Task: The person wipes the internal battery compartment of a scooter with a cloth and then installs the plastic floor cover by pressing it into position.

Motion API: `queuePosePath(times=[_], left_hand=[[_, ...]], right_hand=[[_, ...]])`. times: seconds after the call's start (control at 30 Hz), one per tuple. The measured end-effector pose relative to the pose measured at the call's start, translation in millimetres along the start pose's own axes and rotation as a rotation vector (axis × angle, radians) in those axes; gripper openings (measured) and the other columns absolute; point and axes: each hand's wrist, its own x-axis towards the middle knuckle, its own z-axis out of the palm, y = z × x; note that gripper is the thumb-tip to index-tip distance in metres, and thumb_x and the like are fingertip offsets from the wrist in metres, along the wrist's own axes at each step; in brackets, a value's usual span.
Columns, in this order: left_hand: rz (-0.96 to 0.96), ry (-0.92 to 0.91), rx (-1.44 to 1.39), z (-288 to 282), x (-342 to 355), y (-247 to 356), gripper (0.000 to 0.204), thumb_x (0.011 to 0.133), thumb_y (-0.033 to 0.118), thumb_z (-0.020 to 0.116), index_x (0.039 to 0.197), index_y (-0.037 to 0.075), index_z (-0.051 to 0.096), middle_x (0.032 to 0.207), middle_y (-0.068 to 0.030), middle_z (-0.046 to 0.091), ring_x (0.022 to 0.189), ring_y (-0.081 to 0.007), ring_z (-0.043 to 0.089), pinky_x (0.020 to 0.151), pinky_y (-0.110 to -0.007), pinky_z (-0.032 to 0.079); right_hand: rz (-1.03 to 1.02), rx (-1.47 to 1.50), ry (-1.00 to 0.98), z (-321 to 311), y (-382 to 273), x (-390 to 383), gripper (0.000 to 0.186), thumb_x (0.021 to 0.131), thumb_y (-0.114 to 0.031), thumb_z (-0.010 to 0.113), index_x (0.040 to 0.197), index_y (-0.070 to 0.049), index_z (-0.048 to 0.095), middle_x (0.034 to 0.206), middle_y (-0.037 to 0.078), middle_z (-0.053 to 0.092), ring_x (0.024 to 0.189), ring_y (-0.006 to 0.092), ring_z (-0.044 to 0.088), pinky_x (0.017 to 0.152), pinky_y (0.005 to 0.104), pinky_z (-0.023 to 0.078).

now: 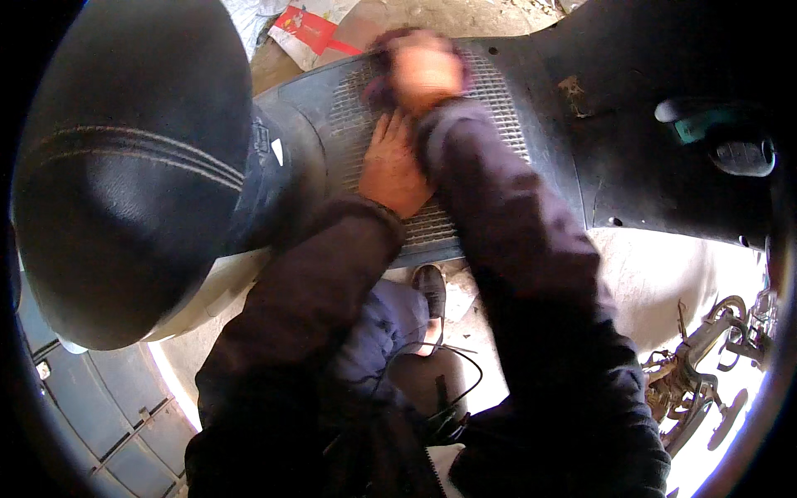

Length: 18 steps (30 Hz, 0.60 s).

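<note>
Both of my hands are on the dark, ridged footboard (506, 104) of a scooter. My left hand (394, 170) rests on the ridges, its fingers stretched out and pointing toward the far side, holding nothing. Farther out, near the board's far edge, my right hand (425, 75) is smeared by motion. It presses on a dark purple cloth (380, 60), which shows around its fingers. My right wrist lies just beyond the left fingertips.
The scooter's black stitched seat (133, 178) rises at the left. Its black front panel (631, 108) stands at the right, with a teal-and-grey object (706, 124) on it. A bicycle (697, 373) stands at the lower right. Red and white paper (307, 37) lies beyond the footboard.
</note>
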Motion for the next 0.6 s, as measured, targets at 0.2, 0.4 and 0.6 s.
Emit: queuePosePath(times=[0.2, 0.4, 0.6], left_hand=[[0.170, -0.040, 0.317, 40, 14, -38, 0.058, 0.090, 0.037, 0.046, 0.138, 0.007, 0.031, 0.143, -0.0119, 0.032, 0.134, -0.0243, 0.026, 0.111, -0.041, 0.016], [-0.004, -0.001, 0.215, 5, 8, 13, 0.054, 0.085, 0.029, 0.055, 0.129, 0.002, 0.041, 0.137, -0.0167, 0.037, 0.130, -0.0307, 0.032, 0.108, -0.043, 0.023], [0.007, 0.056, 0.133, 10, 5, 17, 0.053, 0.083, 0.026, 0.059, 0.125, -0.002, 0.044, 0.133, -0.0210, 0.041, 0.128, -0.0352, 0.034, 0.106, -0.044, 0.026]], right_hand=[[-0.480, 0.327, -0.180, 38, -83, 20, 0.028, 0.075, -0.020, 0.055, 0.100, -0.017, 0.067, 0.100, 0.014, 0.064, 0.094, 0.0320, 0.061, 0.082, 0.0439, 0.049], [-0.004, -0.016, 0.054, -9, 44, 36, 0.022, 0.073, -0.020, 0.060, 0.092, -0.010, 0.066, 0.085, 0.016, 0.065, 0.083, 0.0302, 0.064, 0.070, 0.0407, 0.050], [-0.188, -0.050, 0.366, -2, 108, -38, 0.022, 0.080, -0.015, 0.052, 0.097, -0.011, 0.066, 0.097, 0.013, 0.061, 0.093, 0.0316, 0.058, 0.077, 0.0399, 0.050]])
